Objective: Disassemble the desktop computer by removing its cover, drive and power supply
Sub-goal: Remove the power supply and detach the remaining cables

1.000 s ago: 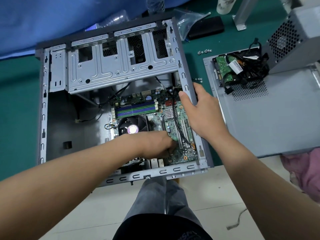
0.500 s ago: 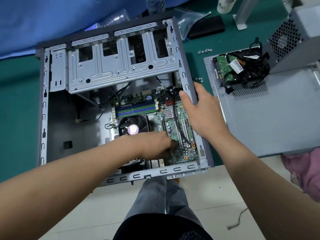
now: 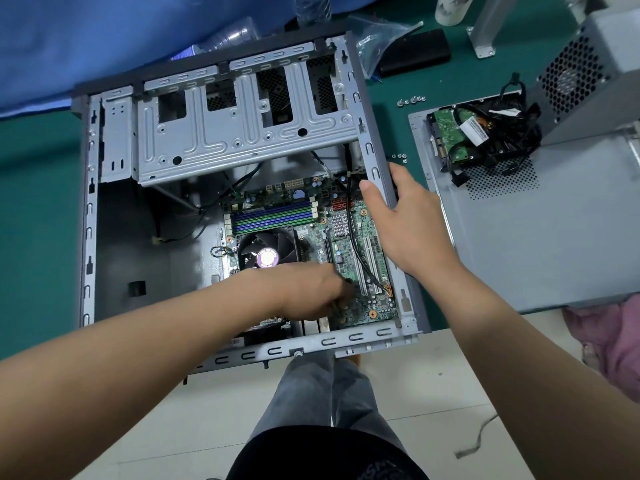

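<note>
The open computer case (image 3: pixel 86 209) lies on its side on a green table, its empty drive cage (image 3: pixel 242 147) at the far end. My left hand (image 3: pixel 311 292) reaches inside, fingers curled down onto the lower part of the motherboard (image 3: pixel 349 244) beside the slots; what the fingers hold is hidden. My right hand (image 3: pixel 412 223) grips the case's right wall, thumb inside and fingers outside. The grey cover (image 3: pixel 536 244) lies flat to the right. On it rest the drive (image 3: pixel 453 140), a tangle of black cables, and the power supply (image 3: pixel 595 74).
The CPU fan (image 3: pixel 266 254) sits just above my left wrist. Loose screws (image 3: pixel 411 100) lie on the table between case and cover. A plastic bag (image 3: pixel 377 36) and a black box (image 3: pixel 415 51) lie behind. The case's near end overhangs the table edge. A pink cloth (image 3: pixel 606 341) hangs bottom right.
</note>
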A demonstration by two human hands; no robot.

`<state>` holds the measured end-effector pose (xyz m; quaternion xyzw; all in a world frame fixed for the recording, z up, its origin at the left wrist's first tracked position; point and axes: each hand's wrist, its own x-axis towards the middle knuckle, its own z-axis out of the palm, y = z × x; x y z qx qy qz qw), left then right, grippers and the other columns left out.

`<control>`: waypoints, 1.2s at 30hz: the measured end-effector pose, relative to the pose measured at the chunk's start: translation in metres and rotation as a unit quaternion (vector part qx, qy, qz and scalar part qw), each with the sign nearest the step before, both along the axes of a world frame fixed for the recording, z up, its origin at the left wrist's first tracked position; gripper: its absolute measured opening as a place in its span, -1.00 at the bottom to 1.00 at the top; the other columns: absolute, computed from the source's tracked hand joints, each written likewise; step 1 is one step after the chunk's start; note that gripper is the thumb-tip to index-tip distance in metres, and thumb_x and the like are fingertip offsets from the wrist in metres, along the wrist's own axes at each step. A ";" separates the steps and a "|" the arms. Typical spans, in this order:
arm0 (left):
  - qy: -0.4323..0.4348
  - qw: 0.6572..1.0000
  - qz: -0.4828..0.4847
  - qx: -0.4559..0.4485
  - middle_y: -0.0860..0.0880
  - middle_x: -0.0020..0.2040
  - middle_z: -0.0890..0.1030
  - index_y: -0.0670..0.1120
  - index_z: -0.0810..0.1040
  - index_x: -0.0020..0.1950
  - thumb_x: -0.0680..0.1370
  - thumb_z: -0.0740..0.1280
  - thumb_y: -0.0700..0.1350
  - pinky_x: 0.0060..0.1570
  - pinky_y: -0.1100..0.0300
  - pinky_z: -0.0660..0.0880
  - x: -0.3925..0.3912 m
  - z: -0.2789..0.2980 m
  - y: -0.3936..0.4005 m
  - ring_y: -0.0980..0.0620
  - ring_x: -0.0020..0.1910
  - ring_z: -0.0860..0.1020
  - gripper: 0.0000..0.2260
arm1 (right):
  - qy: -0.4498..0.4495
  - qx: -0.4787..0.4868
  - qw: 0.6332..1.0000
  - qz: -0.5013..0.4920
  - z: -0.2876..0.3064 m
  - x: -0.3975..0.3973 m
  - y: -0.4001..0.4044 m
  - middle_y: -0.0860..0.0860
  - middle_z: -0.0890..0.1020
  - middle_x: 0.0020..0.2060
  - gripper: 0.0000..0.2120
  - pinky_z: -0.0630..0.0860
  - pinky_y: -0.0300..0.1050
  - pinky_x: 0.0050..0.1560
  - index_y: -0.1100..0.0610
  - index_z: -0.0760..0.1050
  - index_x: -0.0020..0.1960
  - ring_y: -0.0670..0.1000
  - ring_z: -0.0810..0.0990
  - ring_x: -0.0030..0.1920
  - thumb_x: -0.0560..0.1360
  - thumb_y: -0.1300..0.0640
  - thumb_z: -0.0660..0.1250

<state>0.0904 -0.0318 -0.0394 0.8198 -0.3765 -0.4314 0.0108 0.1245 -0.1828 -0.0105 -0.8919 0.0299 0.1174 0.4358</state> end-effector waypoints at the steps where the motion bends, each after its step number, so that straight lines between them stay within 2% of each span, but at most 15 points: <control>1: 0.004 1.000 0.004 -0.008 -0.15 -0.05 0.58 -0.15 0.51 0.09 0.62 0.21 -0.11 -0.10 0.01 0.51 0.000 0.000 0.001 -0.15 -0.11 0.56 -0.84 | 0.000 0.001 1.000 0.000 0.000 0.000 0.000 0.07 0.59 0.08 -0.54 0.43 -0.11 0.01 0.07 0.33 0.40 0.11 0.54 0.05 0.58 -0.12 0.14; 9: -0.079 0.997 0.001 0.006 -0.20 -0.13 0.57 -0.21 0.54 0.03 0.65 0.14 -0.04 -0.24 0.06 0.39 -0.005 -0.003 0.000 -0.21 -0.11 0.57 -0.71 | -0.002 0.003 1.000 0.004 -0.001 0.000 0.000 0.08 0.60 0.07 -0.54 0.45 -0.10 0.01 0.07 0.33 0.40 0.07 0.53 -0.01 0.58 -0.12 0.14; 18: -0.092 0.996 0.000 -0.003 -0.18 -0.15 0.56 -0.22 0.54 0.03 0.65 0.16 -0.04 -0.26 0.09 0.32 -0.005 -0.003 0.001 -0.20 -0.12 0.56 -0.72 | -0.003 0.007 1.000 0.004 -0.001 0.000 -0.001 0.11 0.60 0.00 -0.56 0.40 -0.12 -0.08 0.06 0.34 0.39 0.01 0.44 -0.10 0.58 -0.11 0.14; 21: -0.089 0.996 -0.003 0.007 -0.19 -0.12 0.56 -0.21 0.53 0.05 0.65 0.16 -0.04 -0.23 0.08 0.35 -0.005 -0.001 0.000 -0.20 -0.09 0.56 -0.73 | -0.004 0.010 1.000 0.003 -0.001 0.000 -0.001 0.07 0.59 -0.04 -0.57 0.37 -0.16 -0.11 0.05 0.36 0.37 0.02 0.45 -0.12 0.58 -0.11 0.14; 24: -0.074 0.997 -0.013 0.021 -0.20 -0.06 0.58 -0.22 0.54 0.06 0.65 0.14 -0.08 -0.13 -0.01 0.51 -0.005 0.001 -0.002 -0.21 -0.06 0.57 -0.74 | -0.003 0.008 1.000 0.001 -0.001 0.000 0.000 0.05 0.57 -0.06 -0.57 0.40 -0.14 -0.09 0.06 0.35 0.37 0.03 0.47 -0.10 0.58 -0.12 0.14; 26: -0.068 0.997 -0.033 0.029 -0.20 -0.03 0.59 -0.22 0.55 0.05 0.64 0.14 -0.11 -0.12 -0.02 0.53 -0.004 0.003 -0.007 -0.21 -0.06 0.58 -0.74 | -0.003 0.009 1.000 0.001 0.000 0.000 0.000 0.05 0.57 -0.05 -0.56 0.41 -0.13 -0.06 0.06 0.35 0.38 0.04 0.48 -0.09 0.58 -0.12 0.14; 30: -0.066 0.994 -0.062 0.062 -0.19 -0.03 0.59 -0.22 0.55 0.10 0.62 0.14 -0.19 -0.26 0.06 0.41 0.000 0.001 -0.015 -0.15 -0.17 0.51 -0.78 | -0.003 0.003 1.000 0.003 0.000 0.000 0.000 0.07 0.60 0.03 -0.55 0.43 -0.13 -0.03 0.06 0.34 0.39 0.07 0.51 -0.04 0.58 -0.12 0.14; 33: -0.050 0.993 -0.080 0.069 -0.18 0.04 0.58 -0.18 0.53 0.21 0.63 0.12 -0.20 -0.22 0.07 0.42 0.001 -0.003 -0.016 -0.18 -0.05 0.56 -0.75 | 0.001 -0.002 1.000 0.005 0.000 0.000 0.000 0.10 0.59 0.09 -0.52 0.48 -0.02 0.09 0.06 0.31 0.41 0.09 0.52 0.03 0.58 -0.13 0.13; 36: -0.038 0.993 -0.093 0.061 -0.16 0.10 0.57 -0.10 0.51 0.30 0.64 0.11 -0.18 -0.18 0.07 0.43 0.002 -0.007 -0.017 -0.17 0.02 0.56 -0.71 | -0.002 -0.002 1.000 0.005 0.001 0.000 0.000 0.11 0.59 0.08 -0.52 0.48 -0.01 0.07 0.07 0.31 0.41 0.09 0.52 0.01 0.58 -0.13 0.13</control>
